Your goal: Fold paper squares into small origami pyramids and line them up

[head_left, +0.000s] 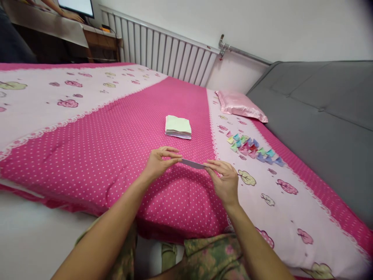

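A thin purple-grey sheet of paper (pixel 192 164) is held up nearly edge-on above the bed, slightly bowed. My left hand (pixel 159 163) pinches its left end between thumb and fingers. At the other end, my right hand (pixel 223 178) grips it the same way. Just beyond the hands lies a stack of square paper (pixel 178 126), pale green on top, with several coloured layers showing at its front edge. To the right, several small folded paper pieces (pixel 253 148) in pink, blue, green, yellow and red stand in rows on the pale bedspread strip.
The bed (pixel 116 155) has a pink dotted cover. A pink satin pillow (pixel 240 105) rests against the grey headboard (pixel 320 109). A white radiator (pixel 163 46) lines the wall. At the far left, another person's hand (pixel 72 16) lies on a desk (pixel 101 39) near a monitor (pixel 77 6).
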{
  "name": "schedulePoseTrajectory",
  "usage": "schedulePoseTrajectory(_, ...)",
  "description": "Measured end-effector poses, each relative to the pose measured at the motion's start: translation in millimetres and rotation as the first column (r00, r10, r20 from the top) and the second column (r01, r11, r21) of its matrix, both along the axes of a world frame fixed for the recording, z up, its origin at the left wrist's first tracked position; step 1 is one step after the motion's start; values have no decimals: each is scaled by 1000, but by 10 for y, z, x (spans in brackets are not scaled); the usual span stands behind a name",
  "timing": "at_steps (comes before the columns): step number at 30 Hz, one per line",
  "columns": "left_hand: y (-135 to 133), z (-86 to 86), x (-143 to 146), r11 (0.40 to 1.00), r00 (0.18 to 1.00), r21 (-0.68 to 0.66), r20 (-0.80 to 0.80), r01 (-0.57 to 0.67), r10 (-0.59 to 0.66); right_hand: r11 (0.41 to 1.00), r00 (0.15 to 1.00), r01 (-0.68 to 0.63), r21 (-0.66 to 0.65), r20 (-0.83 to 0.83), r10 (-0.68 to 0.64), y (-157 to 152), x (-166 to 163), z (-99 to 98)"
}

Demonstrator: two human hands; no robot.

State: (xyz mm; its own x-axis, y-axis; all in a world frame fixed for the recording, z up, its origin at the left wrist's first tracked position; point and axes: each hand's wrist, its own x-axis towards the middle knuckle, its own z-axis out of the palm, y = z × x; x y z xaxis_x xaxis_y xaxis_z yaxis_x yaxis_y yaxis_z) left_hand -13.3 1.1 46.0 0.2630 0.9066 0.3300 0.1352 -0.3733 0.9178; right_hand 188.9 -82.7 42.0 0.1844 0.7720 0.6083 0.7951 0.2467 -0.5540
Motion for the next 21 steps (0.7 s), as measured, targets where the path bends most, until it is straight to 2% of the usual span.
schedulePoseTrajectory(8,51,-30,-45,995,993,-24,70,-92,94,1000,997,20,6,-77,-19,-1,24,4)
schedulePoseTrajectory(11,61,-44,-53,975,976,-160,126,-156,177,997,989,75,10,-130,-73,4,41,-14)
schedulePoseTrajectory(14,37,-67,-17,935,974,-326,129,-138,188,983,958,184,-27,-218,-186,11,64,-31)
schedulePoseTrajectory(17,-58,-92,91,894,989,-448,146,32,38,963,925,267,-32,-272,-265,14,68,-33)
schedulePoseTrajectory(18,-105,-98,139,841,981,-522,187,145,-53,961,925,276,-3,-272,-267,12,58,-30)
schedulePoseTrajectory(19,-154,-103,190,763,959,-592,249,260,-134,961,931,275,39,-260,-256,8,40,-26)
schedulePoseTrajectory(21,-249,-104,281,621,883,-639,414,454,-219,964,960,231,134,-194,-203,-6,-17,-20)
